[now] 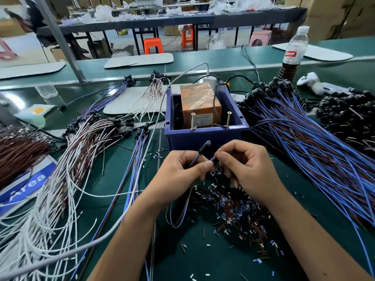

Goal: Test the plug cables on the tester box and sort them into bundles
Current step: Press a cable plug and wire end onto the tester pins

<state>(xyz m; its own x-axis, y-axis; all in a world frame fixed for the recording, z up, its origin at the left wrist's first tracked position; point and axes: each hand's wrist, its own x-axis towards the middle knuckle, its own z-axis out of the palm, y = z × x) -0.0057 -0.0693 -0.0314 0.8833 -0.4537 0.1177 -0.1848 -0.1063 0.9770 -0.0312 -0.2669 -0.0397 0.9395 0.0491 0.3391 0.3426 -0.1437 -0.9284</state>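
Both grips pinch one plug cable [199,154]: the left hand [182,169] just below its black plug, the right hand [243,167] on the wire ends, probably readying them for the tester box [205,118] just beyond; untested cables [304,138] lie right on the surface [203,260].

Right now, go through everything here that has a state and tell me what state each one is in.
Left hand: pinching the cable.
Right hand: fingers curled, pinching the cable's wire end.
Cable: held up in front of the blue bin, black plug pointing up, wires looping down below the hands.
Blue bin: open-topped, holding the orange box.
Orange box: wrapped in clear tape, leads attached.
Water bottle: upright, capped, dark liquid low.
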